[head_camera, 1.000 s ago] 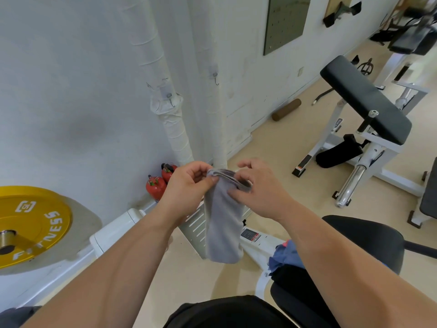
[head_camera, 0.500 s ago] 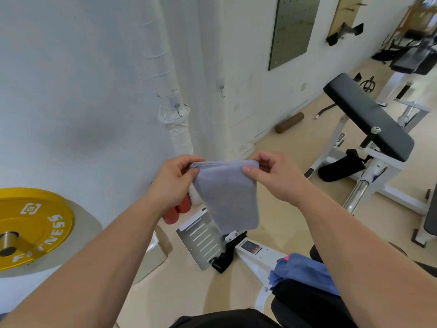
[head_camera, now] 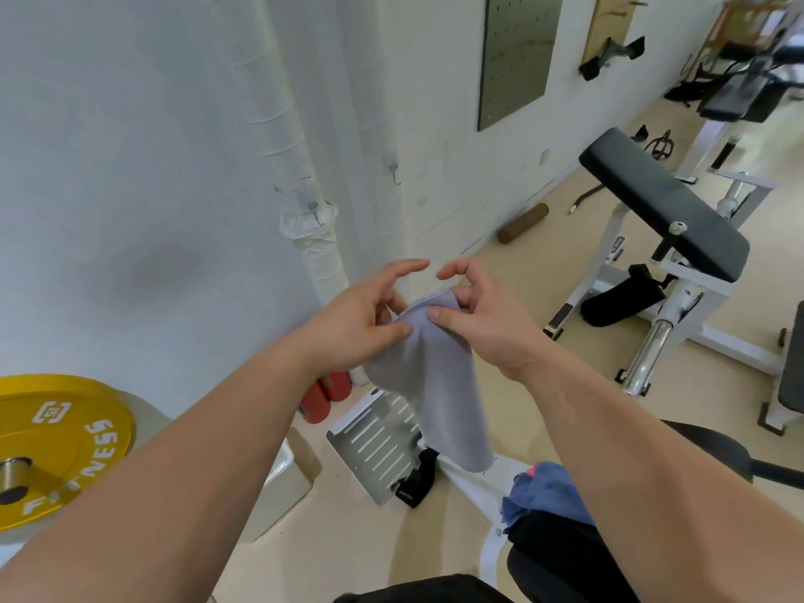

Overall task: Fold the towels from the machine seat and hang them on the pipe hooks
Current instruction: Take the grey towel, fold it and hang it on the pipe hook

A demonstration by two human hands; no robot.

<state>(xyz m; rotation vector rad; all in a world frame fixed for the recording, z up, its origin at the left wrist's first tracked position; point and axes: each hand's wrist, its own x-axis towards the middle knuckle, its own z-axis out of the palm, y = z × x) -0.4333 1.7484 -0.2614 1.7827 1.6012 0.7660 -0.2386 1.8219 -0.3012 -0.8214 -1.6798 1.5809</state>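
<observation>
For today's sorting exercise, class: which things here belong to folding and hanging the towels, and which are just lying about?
Belongs: grey towel, pinched by left hand and right hand; blue towel on the machine seat; pipe hook.
Lying about: yellow weight plate; brown roller; black bench pad; pegboard.

The feed looks bright and even from my end, a soft, daylight-like light that is brightest in the upper right of the frame. There the far machines (head_camera: 739, 93) wash out and smear. The white wall (head_camera: 130, 167) on the left reads flat, with one faint grey patch.

Shadows are soft: a pale one behind the yellow plate (head_camera: 56, 437) at lower left, and faint ones on the floor (head_camera: 370, 550) at bottom centre. The left hand (head_camera: 361, 324), the right hand (head_camera: 483, 315) and the grey towel (head_camera: 435, 385) they pinch are sharp.

Wide-angle bowing bends the wrapped pipe (head_camera: 278, 124) and stretches the forearms along the bottom edge.
</observation>
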